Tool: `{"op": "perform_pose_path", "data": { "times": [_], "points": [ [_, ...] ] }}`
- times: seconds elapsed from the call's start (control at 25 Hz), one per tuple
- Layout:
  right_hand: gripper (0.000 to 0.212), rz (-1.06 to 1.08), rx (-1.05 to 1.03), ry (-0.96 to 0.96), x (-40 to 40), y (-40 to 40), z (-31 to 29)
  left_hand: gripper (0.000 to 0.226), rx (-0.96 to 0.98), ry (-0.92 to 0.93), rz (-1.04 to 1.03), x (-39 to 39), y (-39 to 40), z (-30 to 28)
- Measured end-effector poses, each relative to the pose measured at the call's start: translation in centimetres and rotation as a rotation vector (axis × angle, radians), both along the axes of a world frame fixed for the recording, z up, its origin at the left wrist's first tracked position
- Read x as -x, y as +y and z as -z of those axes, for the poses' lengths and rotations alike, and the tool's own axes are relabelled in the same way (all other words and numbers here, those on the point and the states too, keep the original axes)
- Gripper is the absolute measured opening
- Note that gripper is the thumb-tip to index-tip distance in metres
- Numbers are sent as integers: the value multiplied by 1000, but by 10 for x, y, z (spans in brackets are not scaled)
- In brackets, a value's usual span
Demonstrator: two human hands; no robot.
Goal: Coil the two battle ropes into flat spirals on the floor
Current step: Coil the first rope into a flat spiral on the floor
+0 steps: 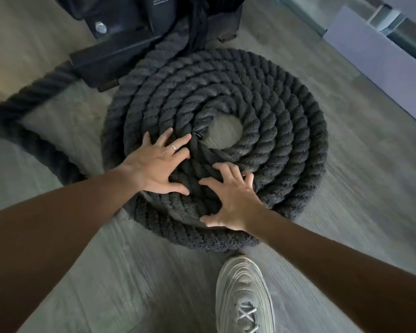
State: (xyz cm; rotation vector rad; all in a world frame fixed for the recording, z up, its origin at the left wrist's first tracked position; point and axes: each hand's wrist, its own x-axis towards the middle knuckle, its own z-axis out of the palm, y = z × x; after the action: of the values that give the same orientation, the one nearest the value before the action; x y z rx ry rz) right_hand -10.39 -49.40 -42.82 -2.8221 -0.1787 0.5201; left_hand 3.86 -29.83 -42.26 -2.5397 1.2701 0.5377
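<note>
- While both hands press down on the coiled rope [226,92], the main risk is that a sideways push shoves the inner turns out of round; the rope looks heavy and rough, so I judge it would drag neighbouring turns along instead of sliding cleanly.
- The left hand [154,167] lies spread on the near-left turns, its fingers [178,143] straight and splayed, gripping nothing; a ring sits on one finger.
- The right hand [231,198] rests on the near turns with fingers [223,168] bent at the tips, digging into the rope rather than closing round it.
- This first spiral lies flat on the wood floor [346,188], with a small bare gap at its centre where the rope end [197,135] tucks in.
- The end could spring up or twist out if pressure comes off unevenly, lifting the innermost turn off the floor.
- A second rope [22,109] runs loose along the left edge, uncoiled; by my reckoning half the task remains.
- The black anchor base [120,51] stands touching the far-left rim of the spiral and leaves little room to widen it that way.
- A grey shoe [245,292] is planted just beside the near rim; a shift of that foot could nudge the outer turn.
- A pale wall panel [380,58] sits well apart at far right.
</note>
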Motion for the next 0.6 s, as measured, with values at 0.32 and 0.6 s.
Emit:
{"op": "perform_pose_path", "data": {
  "times": [0.32,0.6],
  "points": [
    [83,-157,-64,87,-2,-105,-11,101,116,-75,-168,56,-79,8],
    [69,169,-15,152,-9,-109,-25,82,404,-21,-334,69,-108,25]
  ]
}}
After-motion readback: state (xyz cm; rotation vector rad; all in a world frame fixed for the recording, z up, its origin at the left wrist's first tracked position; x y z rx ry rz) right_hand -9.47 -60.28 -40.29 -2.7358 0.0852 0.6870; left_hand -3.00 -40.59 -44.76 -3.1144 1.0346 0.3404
